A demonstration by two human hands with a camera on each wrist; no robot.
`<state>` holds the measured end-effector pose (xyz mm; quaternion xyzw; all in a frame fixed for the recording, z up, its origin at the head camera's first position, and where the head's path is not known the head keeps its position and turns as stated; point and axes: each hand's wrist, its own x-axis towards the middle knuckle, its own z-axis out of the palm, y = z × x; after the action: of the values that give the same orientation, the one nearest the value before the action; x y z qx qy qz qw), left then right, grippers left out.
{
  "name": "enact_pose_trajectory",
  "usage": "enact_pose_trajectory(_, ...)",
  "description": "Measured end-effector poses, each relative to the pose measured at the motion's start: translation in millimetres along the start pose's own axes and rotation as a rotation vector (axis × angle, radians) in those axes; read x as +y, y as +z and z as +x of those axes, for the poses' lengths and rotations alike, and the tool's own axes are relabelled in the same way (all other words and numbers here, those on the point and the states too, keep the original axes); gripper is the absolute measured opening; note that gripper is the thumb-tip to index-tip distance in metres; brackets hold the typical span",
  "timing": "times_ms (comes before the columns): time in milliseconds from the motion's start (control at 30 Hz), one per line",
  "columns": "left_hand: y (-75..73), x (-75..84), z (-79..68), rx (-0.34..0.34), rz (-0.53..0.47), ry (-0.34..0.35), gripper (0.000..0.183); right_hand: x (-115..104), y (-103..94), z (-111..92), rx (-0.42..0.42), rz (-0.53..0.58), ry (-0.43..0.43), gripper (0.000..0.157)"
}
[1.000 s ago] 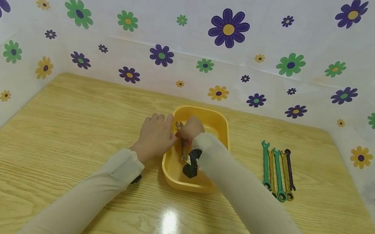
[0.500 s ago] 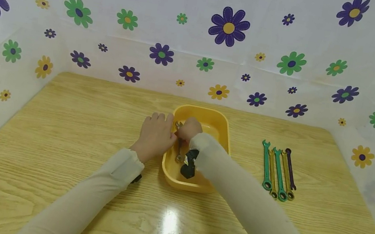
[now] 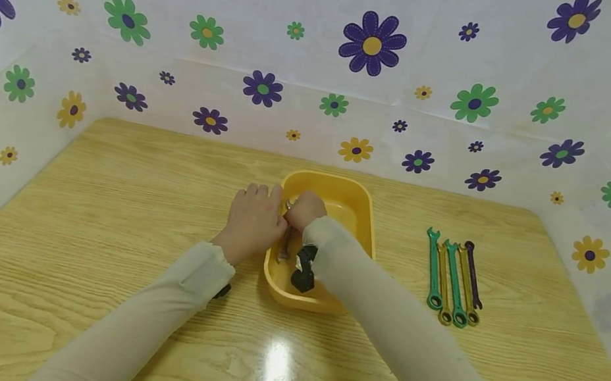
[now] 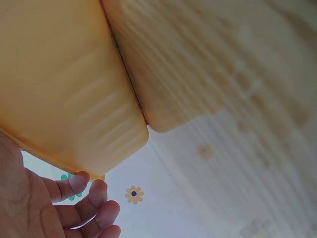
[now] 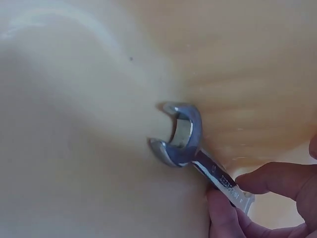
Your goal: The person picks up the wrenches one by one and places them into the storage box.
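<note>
My right hand (image 3: 307,211) reaches down into the yellow plastic bin (image 3: 311,303) and pinches a silver wrench (image 3: 284,247). In the right wrist view, the thumb and fingers grip the shank of this wrench (image 5: 185,139), and its open-ended jaw points away from them, close over the bin's inner surface. My left hand (image 3: 254,219) holds the bin's left rim, its thumb over the edge. From the left wrist, the loosely bent fingers (image 4: 96,191) lie along the outside of the bin wall (image 4: 74,99); the thumb is hidden there.
To the right of the bin, several combination wrenches lie side by side on the wooden table (image 3: 149,192): green ones (image 3: 435,271), gold ones (image 3: 467,283) and a dark purple one (image 3: 473,274). A flowered white sheet (image 3: 320,20) rises behind the table and along both sides.
My right hand has shifted slightly left inside the bin with the silver wrench, which now sits nearer the left wall. My left hand has stayed on the rim.
</note>
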<state>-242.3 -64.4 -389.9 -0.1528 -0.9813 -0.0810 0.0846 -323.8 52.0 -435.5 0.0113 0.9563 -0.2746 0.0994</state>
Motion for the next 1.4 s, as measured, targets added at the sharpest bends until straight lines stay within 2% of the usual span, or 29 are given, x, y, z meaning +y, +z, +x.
enact_pose_trajectory(33, -0.2, -0.1, -0.1, -0.003, 0.001, -0.001, 0.019, -4, -6.0, -9, -0.004, -0.006, 0.011, 0.024)
enact_pose_trajectory(133, -0.4, -0.2, -0.3, -0.010, 0.007, -0.002, 0.020, 8, 8.7, 9, 0.031, -0.003, -0.024, 0.027)
enact_pose_trajectory(167, -0.5, -0.3, -0.2, -0.010, 0.008, -0.003, 0.020, 14, 16.0, 19, 0.041, -0.012, -0.033, 0.029)
enact_pose_trajectory(267, -0.4, -0.4, -0.1, -0.017, 0.013, -0.007, 0.021, 39, 46.6, 65, 0.041, -0.012, -0.056, 0.032)
enact_pose_trajectory(333, 0.0, -0.6, 0.2, -0.021, 0.014, -0.010, 0.022, 42, 52.7, 74, 0.043, -0.037, -0.042, 0.032)
enact_pose_trajectory(400, 0.7, -1.2, 0.5, -0.022, 0.014, -0.013, 0.023, 38, 47.4, 68, 0.024, -0.038, -0.046, 0.032)
enact_pose_trajectory(433, 1.1, -1.5, 0.7, -0.023, 0.014, -0.013, 0.023, 33, 40.7, 59, 0.014, -0.030, -0.051, 0.035)
enact_pose_trajectory(567, 2.5, -2.8, 0.9, -0.019, 0.018, -0.011, 0.025, -11, -14.1, -15, -0.074, -0.010, -0.030, 0.037)
enact_pose_trajectory(667, 2.9, -3.1, 0.7, -0.018, 0.024, -0.010, 0.026, -30, -40.0, -49, -0.121, -0.018, -0.013, 0.038)
enact_pose_trajectory(933, 2.4, -2.6, 1.0, -0.019, 0.028, -0.012, 0.027, -26, -49.4, -46, -0.211, -0.104, -0.031, 0.027)
enact_pose_trajectory(1167, 0.0, -1.5, 1.4, -0.020, 0.024, 0.004, 0.028, -21, -60.5, -45, -0.218, -0.086, -0.014, 0.039)
enact_pose_trajectory(1400, -0.8, -1.5, 0.4, -0.019, 0.039, 0.003, 0.029, -22, -69.8, -53, -0.228, -0.072, -0.023, 0.022)
